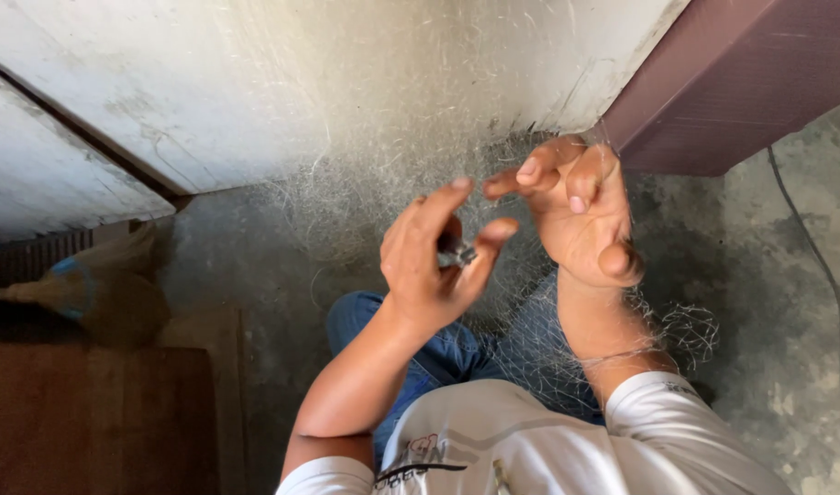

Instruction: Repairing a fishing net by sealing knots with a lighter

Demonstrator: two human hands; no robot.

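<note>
A fine, nearly clear fishing net [383, 156] hangs in front of me and drapes down over my lap and right forearm. My left hand [434, 261] is raised with its fingers curled around a small dark metal tool [457, 255], pinched between thumb and fingers. My right hand [580, 215] is just to the right of it, fingers bent and pinching strands of the net. The two hands are close, almost touching at the fingertips.
A pale scuffed wall [255, 82] stands ahead, and a maroon panel [741, 82] at the upper right. A broom [81, 289] lies at the left above a brown wooden surface [90, 412]. A thin cable [823, 275] runs across the grey concrete floor [768, 302].
</note>
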